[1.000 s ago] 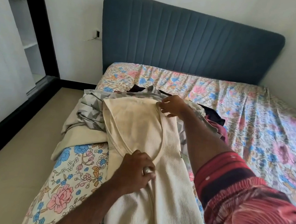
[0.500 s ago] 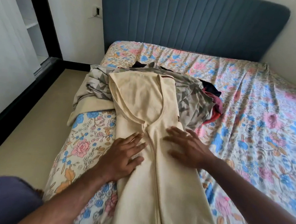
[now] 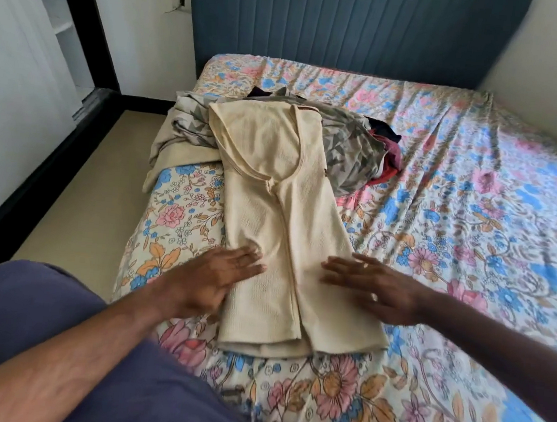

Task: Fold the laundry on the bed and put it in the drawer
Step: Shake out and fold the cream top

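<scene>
From the head camera, a cream sleeveless top [image 3: 278,231] is lying lengthwise on the bed [image 3: 458,201], folded in along its length so the two long edges are meeting down the middle. Its neckline end is resting on a heap of unfolded laundry [image 3: 347,149] near the blue padded headboard [image 3: 339,22], and its hem is lying nearest the camera on the floral sheet.

The left hand [image 3: 220,273] is lying flat, fingers straight and together, pressing on the left side of the top's lower half, with the heel of the hand over the sheet. The right hand [image 3: 375,288] is also spread flat with straight fingers, resting on the right side of the same lower half. Neither hand is gripping anything.

The heap is showing a grey patterned garment, a beige piece hanging over the bed's left edge, and dark and red fabrics at its right. A purple-clad knee [image 3: 29,309] is sitting at lower left, beside the bed. A drawer is not visible.
</scene>
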